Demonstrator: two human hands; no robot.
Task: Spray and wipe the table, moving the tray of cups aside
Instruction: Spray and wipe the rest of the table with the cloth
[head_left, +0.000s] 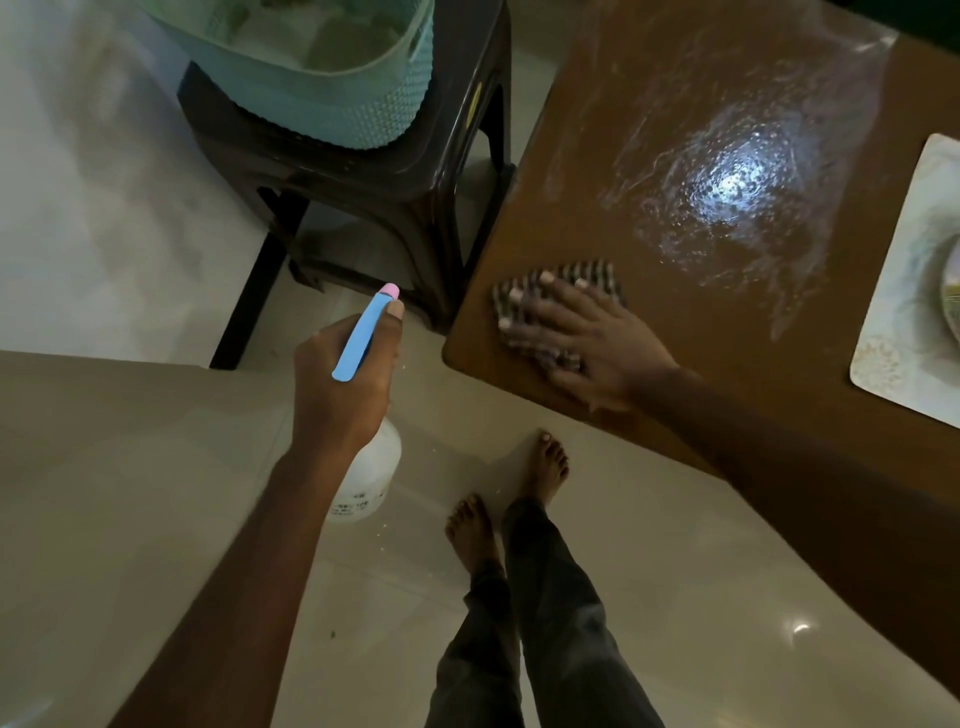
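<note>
The brown wooden table (691, 104) fills the upper right, its top wet and streaked with spray under a bright glare. My right hand (576, 338) lies flat, fingers spread, pressing a checked cloth (587, 278) onto the table near its front left corner. My left hand (343, 384) is off the table, over the floor, gripping a spray bottle (371, 467) with a white body, a blue trigger head and a pink nozzle tip. A pale tray (898, 332) sits at the table's right edge, partly cut off, with the rim of a dish on it. No cups are visible.
A dark plastic stool (415, 171) stands left of the table and carries a mint green basket (363, 93). The floor is glossy beige tile. My bare feet (519, 493) stand close to the table's near corner.
</note>
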